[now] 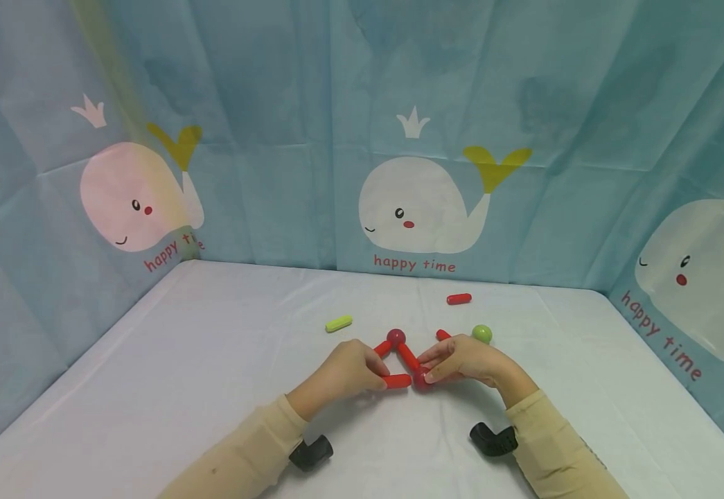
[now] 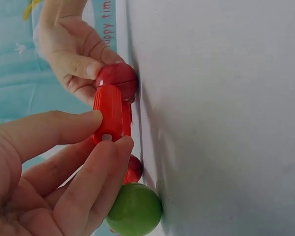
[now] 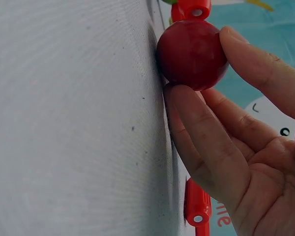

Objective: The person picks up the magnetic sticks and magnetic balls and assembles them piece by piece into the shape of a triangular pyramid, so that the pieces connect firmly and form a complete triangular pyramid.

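Between the thumb and fingers of my left hand (image 1: 350, 371) is a red rod (image 1: 397, 381) with a small metal dot on its end. Its far end points at a red ball (image 1: 422, 378), and the left wrist view shows it right at that ball (image 2: 119, 78). My right hand (image 1: 466, 360) grips this ball (image 3: 192, 55) with thumb and fingertips, low over the table. A second red rod (image 1: 408, 357) runs from it back to another red ball (image 1: 395, 337), where a third red rod (image 1: 383, 348) slants toward my left hand. Beneath the left fingers sits a green ball (image 2: 135, 210), hidden in the head view.
On the white table (image 1: 212, 346), a light green ball (image 1: 482, 334) and a red rod (image 1: 443, 335) lie just beyond my right hand. Farther back are another red rod (image 1: 459, 299) and a yellow-green rod (image 1: 339, 324). A whale-print curtain (image 1: 274, 208) encloses the table.
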Tool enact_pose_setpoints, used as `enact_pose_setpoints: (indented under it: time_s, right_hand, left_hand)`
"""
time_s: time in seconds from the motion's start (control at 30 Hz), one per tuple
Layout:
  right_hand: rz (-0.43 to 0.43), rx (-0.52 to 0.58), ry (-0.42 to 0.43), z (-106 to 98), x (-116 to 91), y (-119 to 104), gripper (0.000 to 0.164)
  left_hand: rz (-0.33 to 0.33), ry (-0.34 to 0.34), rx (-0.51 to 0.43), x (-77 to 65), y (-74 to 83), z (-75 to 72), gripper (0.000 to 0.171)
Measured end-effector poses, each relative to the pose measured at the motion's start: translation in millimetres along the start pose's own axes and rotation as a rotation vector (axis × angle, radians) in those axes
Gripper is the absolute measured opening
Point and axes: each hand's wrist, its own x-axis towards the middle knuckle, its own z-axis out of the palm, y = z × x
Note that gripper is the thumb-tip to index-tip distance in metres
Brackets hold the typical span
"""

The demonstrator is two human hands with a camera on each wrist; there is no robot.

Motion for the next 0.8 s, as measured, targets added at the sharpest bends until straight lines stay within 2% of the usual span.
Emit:
enact_pose_setpoints:
  time_s: [0.5,0.63,0.8]
  right_hand:
    - [0.004,-0.008,0.004,1,-1,1,0.04]
    - [0.003,-0.007,0.005,2,-1,2,0.04]
    - [0.006,-0.029,0.012,2,-1,1,0.04]
  left_hand:
    - [0.015,0.041,0.033,-0.3,2.7,10.3,0.012]
    - [0.017,0.052,0.034,-0.9,3.3,2.3,0.016]
    - [-0.001,0.136,0.017,4.3,-4.1,-21.0,0.019]
